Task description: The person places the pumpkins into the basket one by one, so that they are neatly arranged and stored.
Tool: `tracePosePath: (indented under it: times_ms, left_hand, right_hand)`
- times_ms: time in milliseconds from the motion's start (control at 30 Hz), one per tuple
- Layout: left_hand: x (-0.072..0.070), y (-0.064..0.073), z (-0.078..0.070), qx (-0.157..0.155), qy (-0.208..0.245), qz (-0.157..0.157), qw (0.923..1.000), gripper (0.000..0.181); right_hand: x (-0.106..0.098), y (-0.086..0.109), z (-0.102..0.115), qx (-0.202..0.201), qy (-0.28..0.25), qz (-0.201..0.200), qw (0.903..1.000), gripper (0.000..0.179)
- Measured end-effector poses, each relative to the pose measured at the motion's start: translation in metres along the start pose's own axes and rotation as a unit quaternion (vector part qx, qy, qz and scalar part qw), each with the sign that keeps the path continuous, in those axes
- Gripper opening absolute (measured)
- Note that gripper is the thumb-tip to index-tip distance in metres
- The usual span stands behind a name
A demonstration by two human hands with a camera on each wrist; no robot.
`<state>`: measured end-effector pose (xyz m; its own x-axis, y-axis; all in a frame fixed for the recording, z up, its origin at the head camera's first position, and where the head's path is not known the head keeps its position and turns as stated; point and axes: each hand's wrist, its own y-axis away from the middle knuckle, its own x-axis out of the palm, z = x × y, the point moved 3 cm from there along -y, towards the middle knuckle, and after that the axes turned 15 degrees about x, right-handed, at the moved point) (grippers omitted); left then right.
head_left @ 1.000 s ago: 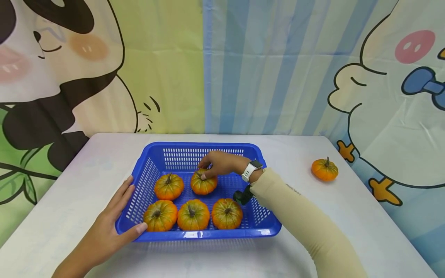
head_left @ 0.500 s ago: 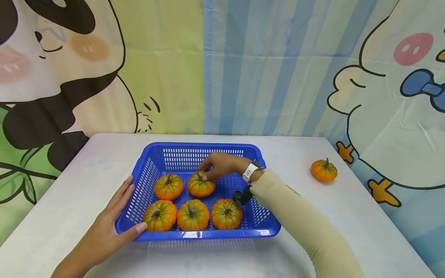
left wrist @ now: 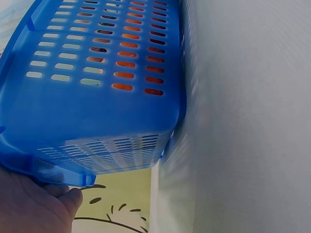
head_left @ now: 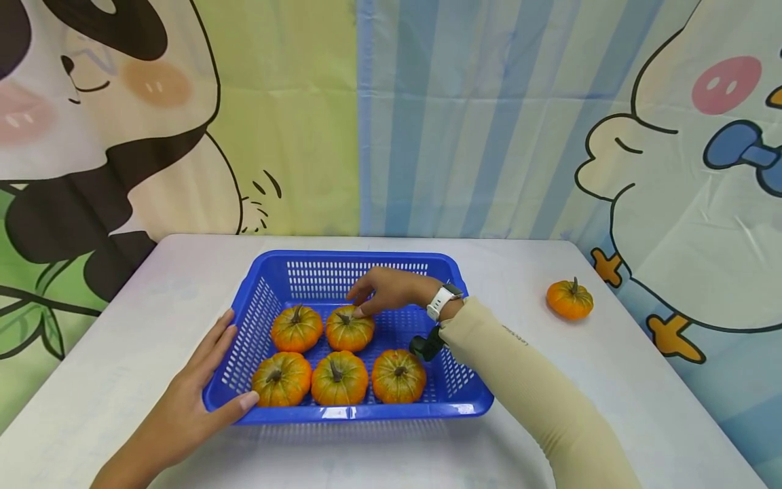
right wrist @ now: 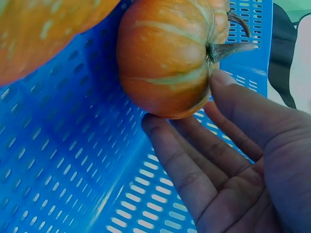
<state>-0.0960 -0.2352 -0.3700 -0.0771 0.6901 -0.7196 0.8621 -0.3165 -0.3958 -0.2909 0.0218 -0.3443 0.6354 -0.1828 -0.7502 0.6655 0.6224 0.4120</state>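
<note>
In the head view, a blue plastic basket (head_left: 354, 255) on the white table holds several small orange-green pumpkins. My right hand (head_left: 391, 288) is inside it, at the back-row pumpkin (head_left: 348, 333) in the middle. In the right wrist view, thumb and fingertips lie against the edge of this pumpkin (right wrist: 165, 63), the thumb near its stem, the fingers relaxed. Another pumpkin (head_left: 296, 329) sits to its left. My left hand (head_left: 186, 404) rests on the basket's left rim, fingers extended and thumb at the front corner. The left wrist view shows the basket's slotted outer wall (left wrist: 97, 111).
The front row holds a left pumpkin (head_left: 282, 380), a middle pumpkin (head_left: 339, 380) and a right pumpkin (head_left: 399, 377). Outside the basket, one more pumpkin (head_left: 570, 300) stands on the table (head_left: 519, 272) at the right. A cartoon-printed curtain (head_left: 427, 122) hangs behind.
The pumpkin at my right hand has shifted left and slightly toward me, up to its back-row neighbour, and more of its top shows. The right hand has barely moved; the left stays put.
</note>
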Motion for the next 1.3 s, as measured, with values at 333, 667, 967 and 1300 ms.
tracePosePath:
  times_ms: [333, 667, 967, 1300]
  left_hand:
    - [0.000, 0.000, 0.000, 0.002, 0.008, -0.001, 1.0000, 0.094]
    - [0.000, 0.000, 0.000, 0.011, 0.017, -0.007, 0.9998, 0.093]
    - [-0.001, 0.001, -0.001, 0.013, 0.016, -0.007, 0.9998, 0.093]
    - [0.000, 0.001, 0.000, 0.014, 0.021, -0.008, 0.9996, 0.093]
  right_hand:
    - [-0.012, 0.006, -0.002, -0.021, 0.013, -0.043, 0.9988, 0.039]
    - [-0.026, 0.016, -0.005, -0.045, 0.000, -0.076, 0.9961, 0.044]
    - [-0.046, 0.046, -0.010, -0.024, -0.016, -0.114, 0.9931, 0.043]
    - [-0.063, 0.087, -0.040, -0.004, -0.095, -0.177, 0.9796, 0.044]
